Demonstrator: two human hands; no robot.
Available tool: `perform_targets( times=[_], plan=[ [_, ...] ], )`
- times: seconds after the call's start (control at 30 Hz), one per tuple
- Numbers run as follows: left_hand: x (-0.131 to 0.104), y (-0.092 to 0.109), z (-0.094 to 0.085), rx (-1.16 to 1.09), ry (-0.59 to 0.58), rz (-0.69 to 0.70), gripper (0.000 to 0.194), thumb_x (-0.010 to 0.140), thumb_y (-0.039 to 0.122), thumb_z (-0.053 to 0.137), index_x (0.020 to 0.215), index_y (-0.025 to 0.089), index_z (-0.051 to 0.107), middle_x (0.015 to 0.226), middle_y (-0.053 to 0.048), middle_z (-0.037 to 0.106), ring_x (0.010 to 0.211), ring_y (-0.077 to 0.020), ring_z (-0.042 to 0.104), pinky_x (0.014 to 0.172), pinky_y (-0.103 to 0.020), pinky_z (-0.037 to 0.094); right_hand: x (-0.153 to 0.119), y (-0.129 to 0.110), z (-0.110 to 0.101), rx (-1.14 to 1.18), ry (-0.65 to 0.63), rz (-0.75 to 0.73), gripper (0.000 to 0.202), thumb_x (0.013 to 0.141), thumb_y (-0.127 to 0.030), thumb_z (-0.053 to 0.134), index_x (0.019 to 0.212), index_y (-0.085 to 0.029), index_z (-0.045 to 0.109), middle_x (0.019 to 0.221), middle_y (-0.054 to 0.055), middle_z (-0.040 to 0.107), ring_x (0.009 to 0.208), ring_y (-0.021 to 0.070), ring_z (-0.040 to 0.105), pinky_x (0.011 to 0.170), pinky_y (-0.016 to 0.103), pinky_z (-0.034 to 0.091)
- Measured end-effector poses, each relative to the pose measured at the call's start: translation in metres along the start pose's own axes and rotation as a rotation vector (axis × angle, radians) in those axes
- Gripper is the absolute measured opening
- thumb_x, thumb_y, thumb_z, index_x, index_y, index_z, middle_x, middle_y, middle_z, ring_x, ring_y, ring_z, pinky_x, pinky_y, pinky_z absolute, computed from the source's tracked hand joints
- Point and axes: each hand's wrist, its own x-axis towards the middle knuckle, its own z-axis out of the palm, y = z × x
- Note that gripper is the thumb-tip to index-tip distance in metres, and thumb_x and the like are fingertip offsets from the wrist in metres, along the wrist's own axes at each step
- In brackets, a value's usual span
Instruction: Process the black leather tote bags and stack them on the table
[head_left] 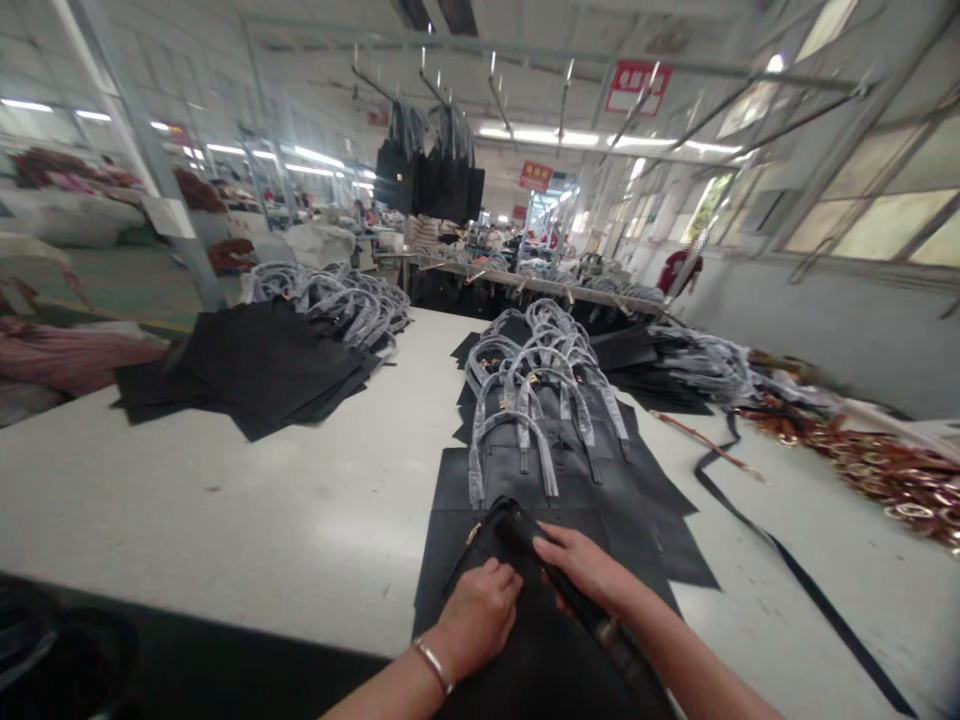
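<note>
Fingers point(551, 548) of the right hand point(585, 570): bent round a long black tubular piece point(600, 630), gripping it with the thumb on top. Left hand point(480, 610): fingers curled inward, knuckles up, resting on a black bag point(536, 670); whether they pinch anything cannot be told. Wrist of same: one pale metal bracelet point(435, 662).

Black bag: at the table's near edge, beneath both hands, the tubular piece slanting across it; one gold-coloured fitting point(473, 534) just beyond the left fingertips.

Directly beyond: black bags in an overlapping row point(577, 490), flat, their arched handles point(541, 445) sheathed in clear plastic.

Surface: one white table point(337, 510), glossy, lightly specked. At left, a fanned pile of black bags point(255, 360), handles away from the person. At right, a second pile point(630, 360), handles pointing right; near it, a thin brown strap point(705, 440), a long black strap point(810, 588) running to the near edge, and a heap of brown straps point(862, 470) with gold-toned rings.

Room: a workshop hall. Overhead rack with hooks, black bags point(450, 185) hanging from it; red signs point(637, 88); tube lights point(540, 134); grey post point(142, 130) at left; windows point(870, 220) along the right wall; one person point(680, 270) in dark red farther back.
</note>
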Motion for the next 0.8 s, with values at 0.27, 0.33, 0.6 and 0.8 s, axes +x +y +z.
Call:
perform_targets(
  times=[0.27, 0.33, 0.6, 0.8],
  plan=[
    [0.002, -0.001, 0.003, 0.046, 0.058, 0.046, 0.039, 0.084, 0.009, 0.046, 0.121, 0.019, 0.052, 0.133, -0.009, 0.051, 0.119, -0.0248, 0.048, 0.103, -0.041, 0.044, -0.063, 0.057, -0.066, 0.159, 0.274, 0.123, 0.055, 0.092, -0.043, 0.044, 0.142, -0.021, 0.034, 0.062, -0.002, 0.058, 0.038, 0.0135, 0.056, 0.033, 0.020, 0.044],
    [0.004, -0.002, 0.006, 0.071, 0.040, 0.089, 0.044, 0.083, 0.009, 0.047, 0.126, 0.020, 0.050, 0.140, -0.009, 0.045, 0.127, -0.0257, 0.043, 0.107, -0.042, 0.041, -0.069, 0.071, -0.079, 0.214, 0.339, 0.145, 0.056, 0.091, -0.044, 0.045, 0.141, -0.020, 0.035, 0.060, -0.002, 0.057, 0.037, 0.0142, 0.056, 0.033, 0.021, 0.043],
    [0.008, 0.006, 0.008, 0.067, -0.004, 0.090, 0.046, 0.084, 0.011, 0.048, 0.128, 0.021, 0.049, 0.140, -0.005, 0.048, 0.128, -0.0245, 0.044, 0.106, -0.041, 0.043, -0.023, 0.061, -0.084, 0.205, 0.457, 0.013, 0.061, 0.088, -0.043, 0.050, 0.142, -0.019, 0.036, 0.063, -0.002, 0.058, 0.041, 0.0146, 0.056, 0.036, 0.023, 0.044],
    [0.000, 0.006, 0.011, -0.037, 0.161, 0.074, 0.034, 0.088, 0.013, 0.048, 0.122, 0.019, 0.052, 0.123, -0.007, 0.060, 0.113, -0.0185, 0.055, 0.098, -0.032, 0.048, -0.041, 0.053, -0.077, 0.098, 0.420, -0.091, 0.078, 0.080, -0.058, 0.057, 0.145, -0.021, 0.034, 0.068, -0.003, 0.061, 0.049, 0.0174, 0.058, 0.045, 0.027, 0.048]
  ],
)
